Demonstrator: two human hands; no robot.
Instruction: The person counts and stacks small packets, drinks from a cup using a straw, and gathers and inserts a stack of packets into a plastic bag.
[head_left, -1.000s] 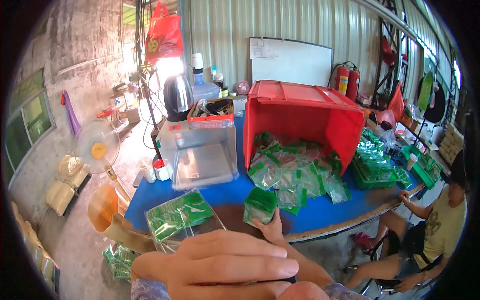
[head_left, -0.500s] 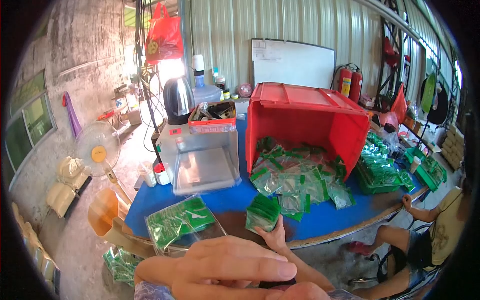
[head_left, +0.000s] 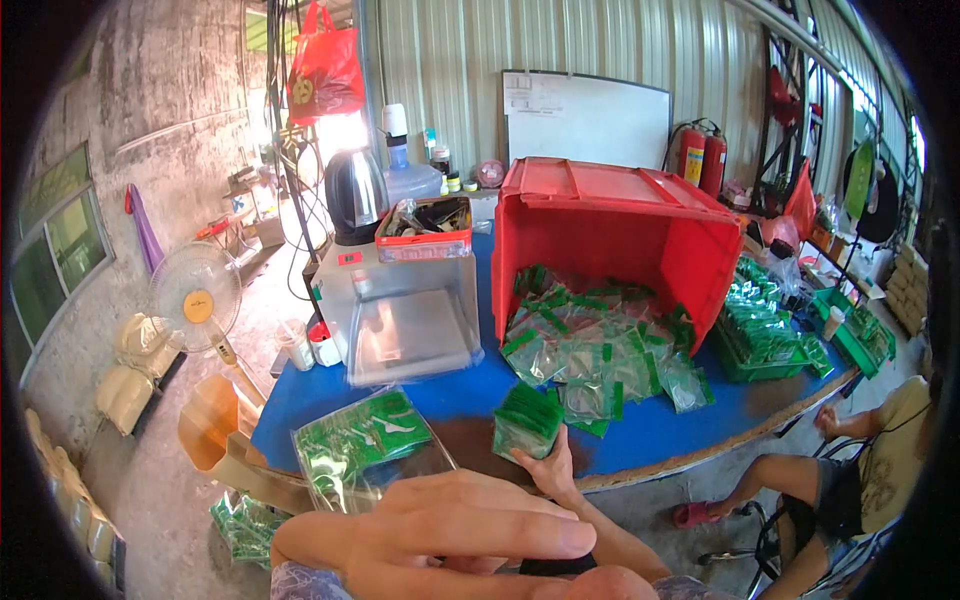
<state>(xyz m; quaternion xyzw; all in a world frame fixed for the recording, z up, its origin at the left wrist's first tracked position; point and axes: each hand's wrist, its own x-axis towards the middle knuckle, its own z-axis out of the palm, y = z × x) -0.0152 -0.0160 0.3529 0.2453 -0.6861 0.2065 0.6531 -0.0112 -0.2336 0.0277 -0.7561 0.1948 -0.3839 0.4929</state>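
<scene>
I see a squarish stack of green-and-clear plastic packets [head_left: 526,415] clamped in the right hand's [head_left: 551,467] fingers by the blue tabletop [head_left: 290,402], near slick loose packets [head_left: 590,350] fronting a rigid red crate [head_left: 620,187], the left hand [head_left: 450,530], fingers together, grip hidden, blocking the table's edge.

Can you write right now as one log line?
right hand: holds packet stack | left hand: near camera, grip hidden | red bin: on its side, loose packets inside and in front

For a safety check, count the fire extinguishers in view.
2. One red extinguisher is just right of the whiteboard; the second extinguisher is immediately right of the first, both in front of the corrugated wall. Others may be hidden.
</scene>
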